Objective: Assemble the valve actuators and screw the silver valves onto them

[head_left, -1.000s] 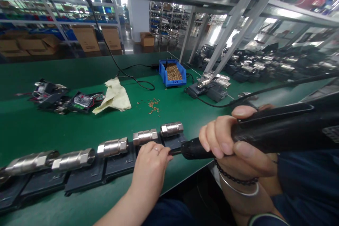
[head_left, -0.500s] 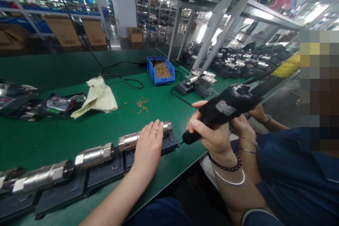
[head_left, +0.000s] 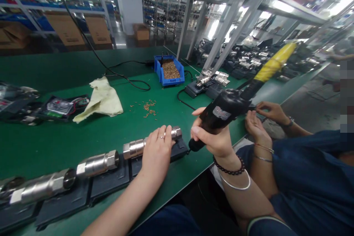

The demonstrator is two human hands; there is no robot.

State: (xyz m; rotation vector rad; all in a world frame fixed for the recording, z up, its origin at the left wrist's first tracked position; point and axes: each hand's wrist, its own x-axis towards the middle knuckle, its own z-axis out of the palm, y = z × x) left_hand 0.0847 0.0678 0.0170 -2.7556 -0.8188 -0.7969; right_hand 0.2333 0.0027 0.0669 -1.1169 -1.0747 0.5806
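My right hand [head_left: 211, 138] is wrapped around a black electric screwdriver [head_left: 218, 112] with yellow tape round its cable end. The tool slants down to the left, and its bit meets or nearly meets the right end of a dark flat housing [head_left: 178, 150]. Over that housing, my left hand [head_left: 157, 151] lies with its fingers curled over a shiny metal pipe fitting [head_left: 135, 148], gripping it. To the left, more metal fittings [head_left: 96, 164] sit on dark housings [head_left: 110, 182] in a row. Small brass-coloured screws [head_left: 149, 107] are scattered beyond my left hand.
A blue bin [head_left: 173, 81] full of screws stands farther back, near black cables. A pale cloth [head_left: 103, 97] and opened housings [head_left: 59, 108] lie at left. Slanted metal posts [head_left: 224, 33] rise at right. A co-worker's hands [head_left: 258, 125] are close to my right arm.
The screwdriver and my right hand have shifted slightly left, the bit drawing close to the housing's end. The co-worker's hands show more clearly. My left hand has stayed on the fitting.
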